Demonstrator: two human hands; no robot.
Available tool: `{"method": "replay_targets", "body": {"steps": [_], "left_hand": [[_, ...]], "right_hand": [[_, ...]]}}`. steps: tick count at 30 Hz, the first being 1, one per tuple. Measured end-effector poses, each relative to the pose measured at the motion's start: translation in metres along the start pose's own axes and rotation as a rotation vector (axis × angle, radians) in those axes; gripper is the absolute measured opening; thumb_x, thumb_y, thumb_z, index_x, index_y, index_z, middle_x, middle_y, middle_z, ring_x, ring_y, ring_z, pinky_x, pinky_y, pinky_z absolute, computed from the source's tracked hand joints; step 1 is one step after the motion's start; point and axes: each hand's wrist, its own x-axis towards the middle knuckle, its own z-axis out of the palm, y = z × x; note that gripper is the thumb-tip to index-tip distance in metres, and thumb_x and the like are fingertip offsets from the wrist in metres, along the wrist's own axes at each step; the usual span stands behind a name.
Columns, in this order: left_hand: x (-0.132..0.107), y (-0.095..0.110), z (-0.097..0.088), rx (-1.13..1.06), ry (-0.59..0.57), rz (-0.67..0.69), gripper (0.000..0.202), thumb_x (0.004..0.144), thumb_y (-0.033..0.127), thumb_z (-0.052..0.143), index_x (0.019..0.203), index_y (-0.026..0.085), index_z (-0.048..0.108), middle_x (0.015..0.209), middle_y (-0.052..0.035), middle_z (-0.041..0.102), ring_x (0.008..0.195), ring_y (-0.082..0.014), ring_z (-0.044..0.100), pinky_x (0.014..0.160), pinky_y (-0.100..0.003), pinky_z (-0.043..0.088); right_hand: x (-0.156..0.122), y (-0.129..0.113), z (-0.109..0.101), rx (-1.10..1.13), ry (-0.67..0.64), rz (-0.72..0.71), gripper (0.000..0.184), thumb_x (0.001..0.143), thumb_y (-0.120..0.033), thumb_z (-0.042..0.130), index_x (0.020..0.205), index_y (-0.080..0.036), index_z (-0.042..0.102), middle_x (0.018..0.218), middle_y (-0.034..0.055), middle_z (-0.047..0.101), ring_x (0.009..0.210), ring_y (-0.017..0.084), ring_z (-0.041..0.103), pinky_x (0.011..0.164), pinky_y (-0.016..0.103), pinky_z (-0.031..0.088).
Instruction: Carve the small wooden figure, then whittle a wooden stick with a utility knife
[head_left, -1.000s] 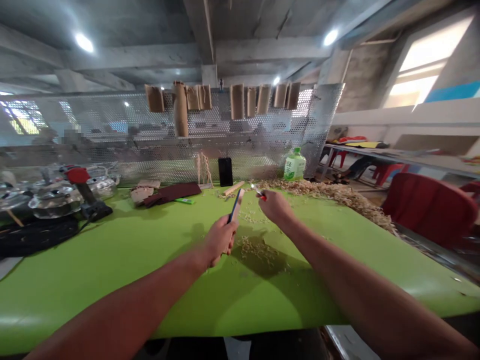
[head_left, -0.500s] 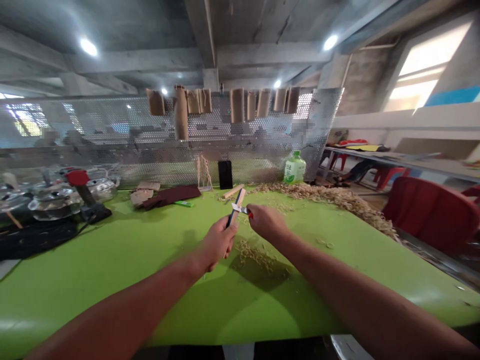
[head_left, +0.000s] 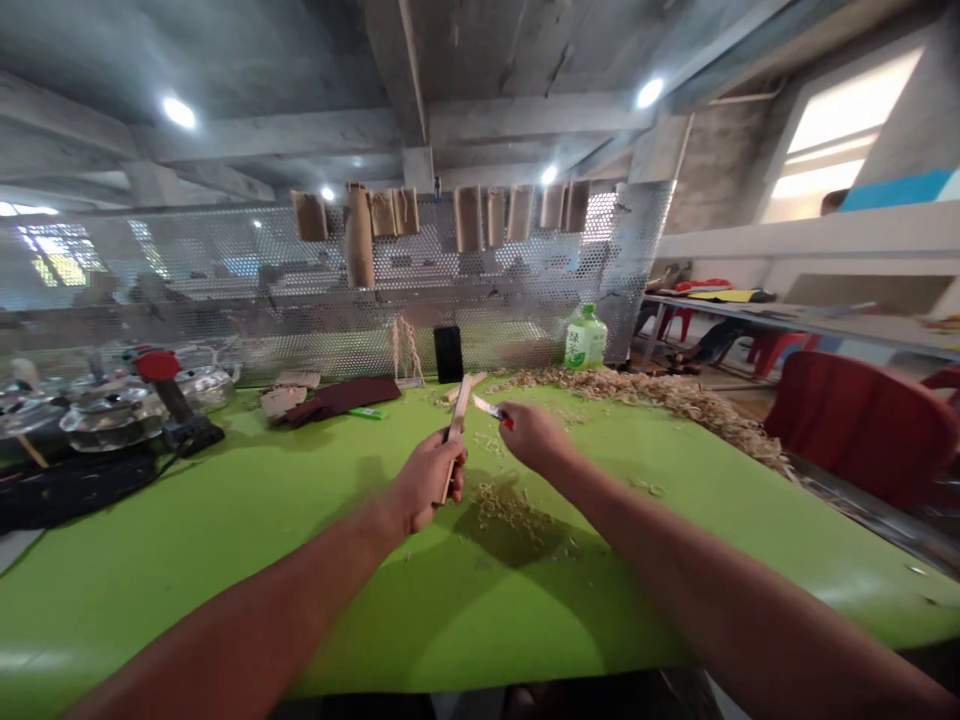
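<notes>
Left hand [head_left: 427,482] clamps a wooden stick [head_left: 457,412]; right hand [head_left: 534,437] grips a knife [head_left: 487,409] beside it.

Both bare arms come in from the near edge and converge at centre. Left forearm [head_left: 277,585] runs up from near-left, wrist slightly bent; left hand [head_left: 427,482] is closed in a firm fist-style grip, nearer the body. Right forearm [head_left: 675,565] runs in from near-right; right hand [head_left: 532,436] sits farther out, knuckles up, fingers curled shut. Hands are close together, just apart, not touching. Both sit low, above table height.
</notes>
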Motion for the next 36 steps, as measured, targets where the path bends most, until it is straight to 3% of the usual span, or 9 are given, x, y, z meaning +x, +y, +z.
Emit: {"method": "replay_targets", "body": {"steps": [5, 11, 13, 17, 19, 21, 24, 28, 36], "left_hand": [[-0.007, 0.003, 0.012, 0.021, -0.017, 0.051, 0.028, 0.082, 0.044, 0.06, 0.088, 0.02, 0.046, 0.075, 0.0053, 0.049, 0.043, -0.0036, 0.041, 0.033, -0.016, 0.031], [-0.014, 0.008, 0.013, 0.108, -0.039, 0.038, 0.024, 0.087, 0.042, 0.056, 0.089, 0.02, 0.045, 0.06, 0.0098, 0.038, 0.037, -0.0034, 0.029, 0.032, -0.015, 0.025], [-0.021, 0.011, 0.014, 0.14, -0.08, 0.022, 0.026, 0.089, 0.043, 0.054, 0.098, 0.02, 0.047, 0.057, 0.0105, 0.039, 0.037, -0.0041, 0.028, 0.033, -0.016, 0.026], [-0.034, 0.013, 0.018, 0.199, -0.248, 0.023, 0.043, 0.09, 0.047, 0.056, 0.12, 0.018, 0.046, 0.056, 0.0102, 0.043, 0.038, -0.0053, 0.031, 0.036, -0.017, 0.031], [-0.031, 0.011, 0.018, 0.186, -0.243, 0.037, 0.041, 0.09, 0.047, 0.055, 0.118, 0.018, 0.046, 0.057, 0.0099, 0.044, 0.038, -0.0047, 0.031, 0.036, -0.017, 0.031], [-0.022, 0.008, 0.013, 0.164, -0.152, 0.044, 0.03, 0.091, 0.044, 0.054, 0.105, 0.019, 0.048, 0.058, 0.0097, 0.043, 0.037, -0.0042, 0.03, 0.035, -0.016, 0.029], [-0.007, 0.004, 0.005, 0.177, -0.01, 0.034, 0.021, 0.089, 0.04, 0.054, 0.088, 0.021, 0.045, 0.057, 0.0101, 0.038, 0.037, -0.0044, 0.031, 0.033, -0.016, 0.025], [-0.002, 0.003, 0.004, 0.184, 0.041, 0.047, 0.02, 0.09, 0.041, 0.051, 0.087, 0.022, 0.045, 0.059, 0.0097, 0.036, 0.037, -0.0048, 0.032, 0.033, -0.016, 0.025], [-0.013, 0.01, 0.015, 0.367, 0.059, 0.098, 0.024, 0.092, 0.037, 0.05, 0.108, 0.019, 0.054, 0.055, 0.0092, 0.037, 0.039, -0.0074, 0.034, 0.037, -0.018, 0.029]], "right_hand": [[-0.013, -0.018, 0.002, -0.048, -0.084, -0.089, 0.029, 0.09, -0.026, 0.044, 0.097, -0.021, 0.071, 0.082, 0.0073, 0.072, 0.064, 0.015, 0.058, 0.055, 0.026, 0.027], [0.0, -0.013, 0.0, -0.086, -0.051, -0.064, 0.03, 0.092, -0.026, 0.042, 0.099, -0.02, 0.07, 0.086, 0.0097, 0.072, 0.071, 0.017, 0.061, 0.061, 0.025, 0.034], [0.011, 0.003, -0.004, -0.078, -0.012, 0.014, 0.03, 0.092, -0.027, 0.043, 0.101, -0.02, 0.071, 0.091, 0.0111, 0.072, 0.077, 0.019, 0.064, 0.065, 0.026, 0.037], [0.03, 0.05, -0.018, -0.034, 0.011, 0.353, 0.033, 0.09, -0.023, 0.043, 0.11, -0.021, 0.071, 0.103, 0.0146, 0.072, 0.088, 0.023, 0.067, 0.07, 0.028, 0.041], [0.031, 0.061, -0.024, -0.04, 0.034, 0.404, 0.034, 0.09, -0.023, 0.043, 0.111, -0.019, 0.07, 0.105, 0.0156, 0.071, 0.091, 0.025, 0.067, 0.067, 0.028, 0.041], [0.026, 0.054, -0.023, -0.047, 0.054, 0.347, 0.034, 0.091, -0.025, 0.043, 0.112, -0.019, 0.07, 0.103, 0.0141, 0.072, 0.089, 0.024, 0.067, 0.064, 0.027, 0.039], [0.011, 0.017, -0.012, -0.035, 0.037, 0.168, 0.032, 0.09, -0.026, 0.045, 0.108, -0.021, 0.07, 0.094, 0.0104, 0.073, 0.081, 0.02, 0.066, 0.059, 0.025, 0.035], [-0.008, -0.024, 0.004, -0.039, -0.054, -0.047, 0.028, 0.091, -0.027, 0.045, 0.097, -0.02, 0.071, 0.084, 0.0087, 0.072, 0.07, 0.017, 0.062, 0.057, 0.025, 0.031], [-0.008, -0.019, 0.006, -0.121, -0.034, -0.051, 0.029, 0.093, -0.025, 0.042, 0.097, -0.018, 0.07, 0.087, 0.0108, 0.072, 0.073, 0.018, 0.063, 0.06, 0.025, 0.034]]}}
